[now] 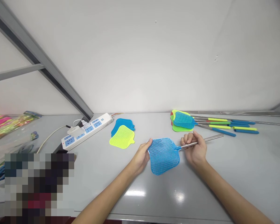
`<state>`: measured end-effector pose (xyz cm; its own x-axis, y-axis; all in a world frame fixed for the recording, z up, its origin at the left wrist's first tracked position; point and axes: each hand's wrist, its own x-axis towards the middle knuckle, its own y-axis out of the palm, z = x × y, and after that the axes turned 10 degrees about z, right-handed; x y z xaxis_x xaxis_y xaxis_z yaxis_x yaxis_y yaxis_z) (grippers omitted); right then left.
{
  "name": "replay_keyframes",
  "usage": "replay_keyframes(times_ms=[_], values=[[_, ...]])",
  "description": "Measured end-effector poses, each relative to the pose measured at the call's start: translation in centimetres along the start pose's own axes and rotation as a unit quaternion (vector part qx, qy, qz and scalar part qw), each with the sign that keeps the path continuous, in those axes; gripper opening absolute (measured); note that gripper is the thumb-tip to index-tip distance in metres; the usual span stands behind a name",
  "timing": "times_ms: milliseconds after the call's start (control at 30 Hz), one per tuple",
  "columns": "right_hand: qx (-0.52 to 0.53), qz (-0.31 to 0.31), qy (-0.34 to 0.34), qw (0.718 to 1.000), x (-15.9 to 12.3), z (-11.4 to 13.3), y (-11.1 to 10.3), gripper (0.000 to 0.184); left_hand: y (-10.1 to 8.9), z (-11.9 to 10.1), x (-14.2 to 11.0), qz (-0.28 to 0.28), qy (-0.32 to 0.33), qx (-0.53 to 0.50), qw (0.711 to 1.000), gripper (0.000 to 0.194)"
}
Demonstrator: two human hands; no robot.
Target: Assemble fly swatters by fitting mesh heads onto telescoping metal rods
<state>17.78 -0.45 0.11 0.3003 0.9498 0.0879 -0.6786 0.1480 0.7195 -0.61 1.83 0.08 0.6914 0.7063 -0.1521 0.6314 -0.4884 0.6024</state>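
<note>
Left hand (140, 158) is closed on the near-left edge of a blue mesh head (164, 155), thumb on the upper face; the fingers beneath are largely hidden. Right hand (194, 151) grips the metal rod (213, 137) joined to that head, just beside its neck. The thumb covers a short stretch of rod; the exact contact of the curled fingers is hard to make out. The rod's bare end extends past the right hand, to its right. Both parts are held above the grey worktop (154, 199), between and across the two hands.

Beyond the left hand, up and to its left, a yellow-green mesh head (122, 137) overlaps loose blue heads (123, 123), partly hiding them; their count cannot be told. Farther left lies a white power strip (102, 122) with a plug and cable, its lower-left end close to a dark object that is mostly obscured.

Beyond the right hand lies a pile of swatters (183, 120), blue over green and yellow-green, with only an edge of red showing. Their coloured grips (224, 133) overlap to the right. Behind these, thin metal rods (247, 113) run along the wall (154, 62) and are cut off by the right edge of the view.

At far left, bagged items (4, 124) are blurred and cut off; below them a pixelated block (39, 186) conceals its contents. Both forearms are cut off by the lower edge.
</note>
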Motion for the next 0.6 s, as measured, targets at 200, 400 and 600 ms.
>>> replay_keyframes(times_ms=[200, 400, 600], values=[[-0.007, -0.002, 0.002, 1.000, 0.00, -0.13, 0.01, 0.041, 0.13, -0.14, -0.04, -0.002, -0.011, 0.010, 1.000, 0.032], [-0.011, -0.001, -0.007, 1.000, 0.09, -0.29, -0.06, 0.041, 0.12, -0.07, -0.02, -0.002, -0.012, 0.015, 1.000, 0.032], [-0.003, -0.005, -0.008, 1.000, 0.08, -0.25, -0.02, 0.040, 0.14, -0.11, -0.04, -0.001, -0.008, 0.017, 1.000, 0.031]])
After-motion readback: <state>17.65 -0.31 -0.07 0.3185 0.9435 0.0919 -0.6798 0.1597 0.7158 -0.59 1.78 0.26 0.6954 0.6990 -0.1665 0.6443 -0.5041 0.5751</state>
